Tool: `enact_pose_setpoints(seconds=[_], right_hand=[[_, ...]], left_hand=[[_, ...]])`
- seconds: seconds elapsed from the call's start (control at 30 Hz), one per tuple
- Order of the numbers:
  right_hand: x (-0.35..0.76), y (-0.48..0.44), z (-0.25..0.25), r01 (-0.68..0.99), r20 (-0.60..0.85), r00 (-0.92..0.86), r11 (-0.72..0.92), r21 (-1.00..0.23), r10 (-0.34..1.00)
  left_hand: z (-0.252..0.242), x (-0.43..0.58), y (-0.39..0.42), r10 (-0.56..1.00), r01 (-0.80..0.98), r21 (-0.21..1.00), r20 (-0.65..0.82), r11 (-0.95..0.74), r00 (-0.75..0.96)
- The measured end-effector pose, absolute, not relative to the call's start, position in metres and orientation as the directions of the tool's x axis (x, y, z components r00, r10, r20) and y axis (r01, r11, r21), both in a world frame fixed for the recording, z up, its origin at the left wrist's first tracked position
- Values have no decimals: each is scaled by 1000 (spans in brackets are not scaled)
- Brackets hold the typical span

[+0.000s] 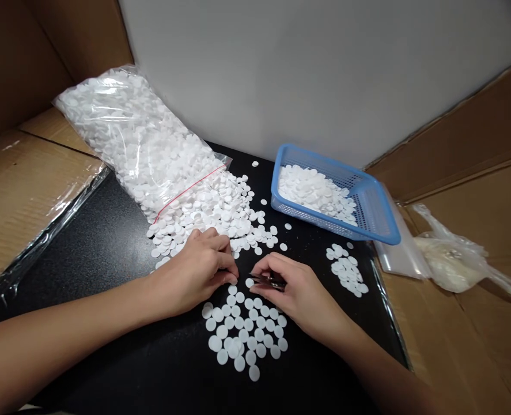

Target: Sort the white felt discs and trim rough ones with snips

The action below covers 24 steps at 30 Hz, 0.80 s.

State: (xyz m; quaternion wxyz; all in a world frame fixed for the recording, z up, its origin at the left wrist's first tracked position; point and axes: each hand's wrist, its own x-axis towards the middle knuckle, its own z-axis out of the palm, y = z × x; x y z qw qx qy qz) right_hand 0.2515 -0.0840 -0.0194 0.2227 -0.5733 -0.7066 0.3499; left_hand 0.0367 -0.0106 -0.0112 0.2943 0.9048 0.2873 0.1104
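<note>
My left hand (pixel 205 262) is closed, thumb and fingertips pinched together just above the spread discs. Whatever is between those fingertips is too small to make out. Facing it, my right hand (pixel 294 288) grips a small dark metal clipper-like tool (pixel 275 281) whose tip points left. One white disc (pixel 249 283) lies by that tip. Below both hands, a loose layer of white discs (pixel 245 325) is spread on the black tabletop (pixel 160 363). Behind the hands, a heap of white discs (pixel 216 202) spills from the mouth of a large clear plastic bag (pixel 138 138) with a red seal line.
A blue plastic basket (pixel 337 230) partly filled with white discs stands at the back right. Nearer lies a small pile of discs (pixel 348 271). Beyond the right edge are a knotted plastic bag (pixel 449 262) and cardboard (pixel 462 328). A pale wall (pixel 302 75) rises behind.
</note>
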Motion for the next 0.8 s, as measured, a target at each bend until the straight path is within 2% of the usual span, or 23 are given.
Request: enact_pose_setpoints(seconds=[0.17,0.37,0.53,0.63,0.7,0.8], right_hand=[[258,-83,-21,602,-56,-236,101,-792,970],[261,-84,-23,589,-10,-213,120,-799,977],[257,-87,-25,595,-19,-212,114,-796,977],[256,-88,-22,603,-45,-276,136,-786,960],[255,-86,-19,600,-77,-316,137,-788,945],[253,-83,-19,594,-52,-310,151,-790,949]], left_hand=[[-17,45,-14,594,483,534,44,-694,803],[-16,29,2,665,498,540,164,-678,728],[-9,22,10,676,533,537,97,-653,730],[-11,23,8,650,530,517,67,-672,757],[-15,24,6,628,514,493,90,-702,773],[-21,25,3,612,500,456,134,-736,779]])
